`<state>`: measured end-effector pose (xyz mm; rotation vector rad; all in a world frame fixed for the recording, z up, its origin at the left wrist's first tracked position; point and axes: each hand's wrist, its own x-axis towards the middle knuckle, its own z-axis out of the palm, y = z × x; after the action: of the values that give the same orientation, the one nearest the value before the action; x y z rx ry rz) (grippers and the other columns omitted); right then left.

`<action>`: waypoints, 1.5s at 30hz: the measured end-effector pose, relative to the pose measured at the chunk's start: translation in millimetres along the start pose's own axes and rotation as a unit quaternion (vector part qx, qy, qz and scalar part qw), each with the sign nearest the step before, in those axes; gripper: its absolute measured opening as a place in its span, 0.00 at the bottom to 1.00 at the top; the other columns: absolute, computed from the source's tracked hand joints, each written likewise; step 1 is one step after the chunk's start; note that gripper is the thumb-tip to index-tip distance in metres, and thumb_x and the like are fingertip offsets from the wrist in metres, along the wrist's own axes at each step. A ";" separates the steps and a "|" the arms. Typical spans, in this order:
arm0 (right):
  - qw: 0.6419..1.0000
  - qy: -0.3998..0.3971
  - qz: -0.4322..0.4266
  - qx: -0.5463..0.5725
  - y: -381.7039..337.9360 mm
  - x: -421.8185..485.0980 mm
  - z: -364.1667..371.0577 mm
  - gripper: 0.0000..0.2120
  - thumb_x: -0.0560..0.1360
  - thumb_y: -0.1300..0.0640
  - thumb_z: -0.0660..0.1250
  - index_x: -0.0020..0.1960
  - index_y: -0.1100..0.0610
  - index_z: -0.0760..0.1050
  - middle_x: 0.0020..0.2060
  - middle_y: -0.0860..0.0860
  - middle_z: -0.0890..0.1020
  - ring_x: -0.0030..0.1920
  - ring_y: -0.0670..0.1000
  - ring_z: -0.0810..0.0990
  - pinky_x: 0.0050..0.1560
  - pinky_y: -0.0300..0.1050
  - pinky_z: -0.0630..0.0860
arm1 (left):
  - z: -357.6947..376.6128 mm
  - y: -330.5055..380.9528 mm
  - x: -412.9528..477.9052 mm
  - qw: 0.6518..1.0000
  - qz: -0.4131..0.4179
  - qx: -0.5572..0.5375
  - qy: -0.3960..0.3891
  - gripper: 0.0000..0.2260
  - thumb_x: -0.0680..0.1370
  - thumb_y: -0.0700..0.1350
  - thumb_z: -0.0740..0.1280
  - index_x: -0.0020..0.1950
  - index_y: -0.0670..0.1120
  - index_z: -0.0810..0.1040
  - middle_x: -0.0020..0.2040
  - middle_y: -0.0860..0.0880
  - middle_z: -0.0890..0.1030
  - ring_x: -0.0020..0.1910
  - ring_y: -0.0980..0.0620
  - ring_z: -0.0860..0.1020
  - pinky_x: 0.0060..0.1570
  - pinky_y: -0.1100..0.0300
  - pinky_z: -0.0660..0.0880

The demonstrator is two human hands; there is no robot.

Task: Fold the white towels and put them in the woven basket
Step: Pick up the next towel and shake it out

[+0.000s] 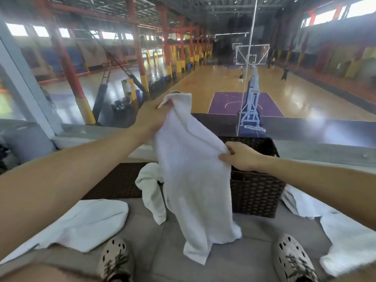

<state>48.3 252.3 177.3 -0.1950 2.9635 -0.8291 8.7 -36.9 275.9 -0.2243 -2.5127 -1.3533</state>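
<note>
A white towel (pixel 195 180) hangs in the air in front of me, its lower end trailing on the grey floor. My left hand (pixel 151 117) grips its top corner, held high. My right hand (pixel 240 156) pinches the towel's right edge lower down, just over the rim of the dark woven basket (pixel 258 196). The hanging towel hides the basket's left side. Another white towel (pixel 150 192) lies crumpled behind the held one. One more white towel (pixel 89 222) lies flat at the left, and others (pixel 345 237) lie at the right.
My two feet in perforated clogs (pixel 116 261) rest on the grey floor (pixel 162 237) at the bottom. A dark mat (pixel 116 180) lies left of the basket. A ledge and glass pane (pixel 305 139) stand beyond, overlooking a basketball court.
</note>
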 end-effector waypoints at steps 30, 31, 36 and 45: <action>0.953 -0.049 -0.250 -0.164 -26.6 -105.1 -1.0 0.32 0.81 0.58 0.60 0.80 0.33 0.64 0.28 0.51 0.79 0.28 0.47 0.76 0.41 0.46 0.78 | 42.1 -87.7 -71.7 0.982 0.063 0.173 -0.052 0.21 0.88 0.51 0.62 0.37 0.46 0.63 0.33 0.47 0.70 0.34 0.44 0.70 0.36 0.47 0.63; 0.937 -0.059 -0.270 -0.214 -32.0 -105.4 1.5 0.28 0.81 0.56 0.59 0.77 0.36 0.70 0.32 0.50 0.82 0.30 0.44 0.75 0.47 0.47 0.79 | 43.4 -85.5 -71.6 0.984 0.053 0.163 -0.050 0.24 0.88 0.54 0.62 0.36 0.47 0.59 0.32 0.49 0.66 0.33 0.46 0.66 0.35 0.48 0.59; 0.818 -0.031 -0.384 -0.428 -31.8 -89.1 13.1 0.12 0.77 0.62 0.67 0.59 0.54 0.77 0.40 0.53 0.80 0.40 0.58 0.76 0.44 0.55 0.79 | 51.4 -74.7 -82.1 0.985 0.048 0.147 -0.070 0.27 0.87 0.58 0.61 0.34 0.49 0.55 0.29 0.51 0.59 0.29 0.50 0.59 0.34 0.51 0.54; 0.888 0.026 -0.325 -0.325 -39.2 -82.2 9.2 0.18 0.84 0.43 0.66 0.45 0.56 0.81 0.53 0.52 0.83 0.56 0.58 0.82 0.56 0.57 0.77 | 35.0 -96.9 -83.9 0.939 0.124 0.286 -0.145 0.09 0.73 0.33 0.64 0.43 0.47 0.78 0.39 0.48 0.80 0.40 0.43 0.78 0.39 0.46 0.77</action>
<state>134.6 225.6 191.7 -1.2532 3.1057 0.2104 56.8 -61.3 154.5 -0.6233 -2.8663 -0.4840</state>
